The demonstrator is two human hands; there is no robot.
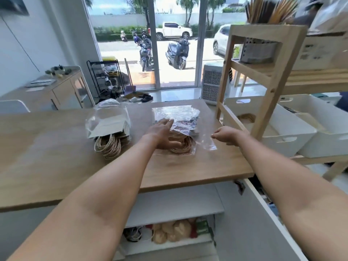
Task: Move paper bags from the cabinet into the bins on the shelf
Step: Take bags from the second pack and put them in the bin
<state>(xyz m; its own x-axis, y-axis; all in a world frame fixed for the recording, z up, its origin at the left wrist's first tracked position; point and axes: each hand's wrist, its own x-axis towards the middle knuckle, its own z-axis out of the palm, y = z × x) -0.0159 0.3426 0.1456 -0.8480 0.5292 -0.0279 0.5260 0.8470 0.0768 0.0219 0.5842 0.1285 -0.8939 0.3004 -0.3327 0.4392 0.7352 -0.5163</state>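
Note:
Two clear plastic packs of paper bags with twine handles lie on the wooden counter [56, 147]. My left hand [162, 134] is spread over the right pack [178, 117], fingers inside its open plastic end by the handles. My right hand [226, 135] pinches the edge of that pack's plastic wrap [209, 144] and pulls it sideways. The left pack [108, 125] lies apart, untouched, its handles [109, 147] spilling out. White bins [282, 129] stand on the wooden shelf [267, 102] to the right. The cabinet [169, 232] below the counter is open.
The cabinet door [263, 223] hangs open at the lower right, close to my right arm. Inside the cabinet sit several more bundles. A grey basket [258, 51] stands on the shelf's upper level. Beyond the counter are a fan unit [212, 81] and glass doors.

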